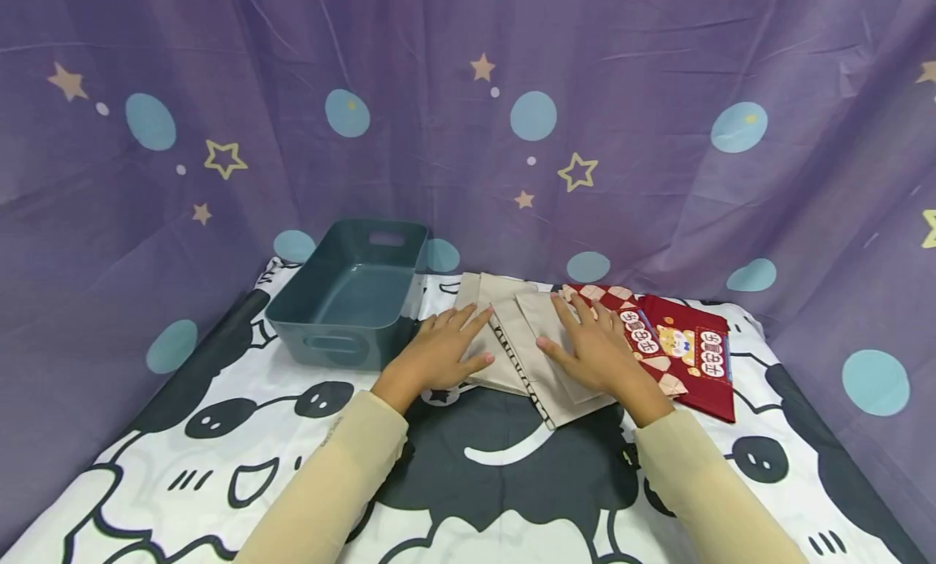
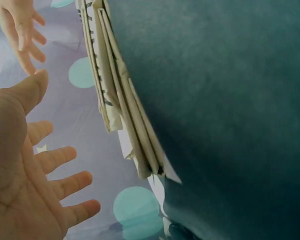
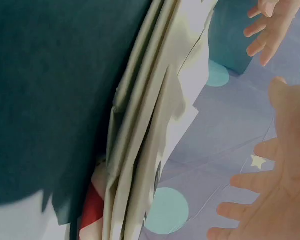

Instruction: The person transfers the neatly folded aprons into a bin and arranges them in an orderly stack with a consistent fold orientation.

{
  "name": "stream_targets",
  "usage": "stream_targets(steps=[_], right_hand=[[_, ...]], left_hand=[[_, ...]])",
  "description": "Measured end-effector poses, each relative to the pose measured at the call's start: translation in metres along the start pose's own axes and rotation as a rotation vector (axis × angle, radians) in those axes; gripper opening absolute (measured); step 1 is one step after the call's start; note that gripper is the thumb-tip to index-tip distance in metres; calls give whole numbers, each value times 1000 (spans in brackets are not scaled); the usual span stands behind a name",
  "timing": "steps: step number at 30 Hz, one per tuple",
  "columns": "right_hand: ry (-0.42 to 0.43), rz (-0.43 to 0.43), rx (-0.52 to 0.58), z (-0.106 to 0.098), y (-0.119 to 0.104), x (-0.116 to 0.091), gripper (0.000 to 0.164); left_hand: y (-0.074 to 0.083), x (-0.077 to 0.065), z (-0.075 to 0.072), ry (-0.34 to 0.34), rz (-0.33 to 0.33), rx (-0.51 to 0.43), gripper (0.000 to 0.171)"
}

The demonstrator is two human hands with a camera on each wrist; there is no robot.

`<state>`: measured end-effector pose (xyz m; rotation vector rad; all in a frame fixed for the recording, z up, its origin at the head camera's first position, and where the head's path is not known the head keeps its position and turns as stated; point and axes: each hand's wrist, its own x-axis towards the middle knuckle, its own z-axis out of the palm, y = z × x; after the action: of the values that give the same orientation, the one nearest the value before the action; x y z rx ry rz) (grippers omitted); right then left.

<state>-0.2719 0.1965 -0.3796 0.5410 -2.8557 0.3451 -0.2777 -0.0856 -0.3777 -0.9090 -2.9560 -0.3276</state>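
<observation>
Several flat, folded beige pieces (image 1: 504, 372), paper or cloth, overlap in the middle of the table; a black-and-white patterned edge runs along one of them. My left hand (image 1: 439, 354) is over their left side, fingers spread and fairly straight. Over the right side is my right hand (image 1: 598, 353), also spread. In the left wrist view, a gap separates my left hand (image 2: 30, 175) from the folded beige edges (image 2: 125, 95). The right wrist view likewise shows my right hand (image 3: 275, 180) apart from the beige layers (image 3: 145, 130), holding nothing.
A blue-green plastic bin (image 1: 344, 336) with cut-out handles stands at the back left. Red printed packets or pouches (image 1: 705, 393) with a cartoon animal and lettering lie right of the beige pieces. A cartoon-printed cloth (image 1: 504, 483) covers the table; a purple curtain (image 1: 453, 166) hangs behind.
</observation>
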Motion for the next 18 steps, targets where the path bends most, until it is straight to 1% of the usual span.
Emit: stream_targets(steps=[4, 11, 13, 15, 18], right_hand=[[20, 0, 4, 1, 5, 5, 79], [-9, 44, 47, 2, 22, 14, 75], [-16, 54, 45, 3, 27, 16, 74], [-17, 59, 42, 3, 31, 19, 71], [-28, 82, 38, 4, 38, 23, 65]], left_hand=[[0, 7, 5, 24, 15, -10, 72], [8, 26, 13, 52, -36, -27, 66], [10, 30, 15, 71, -43, -33, 65], [12, 34, 17, 87, -52, -56, 64], [15, 39, 19, 102, -66, -132, 63]])
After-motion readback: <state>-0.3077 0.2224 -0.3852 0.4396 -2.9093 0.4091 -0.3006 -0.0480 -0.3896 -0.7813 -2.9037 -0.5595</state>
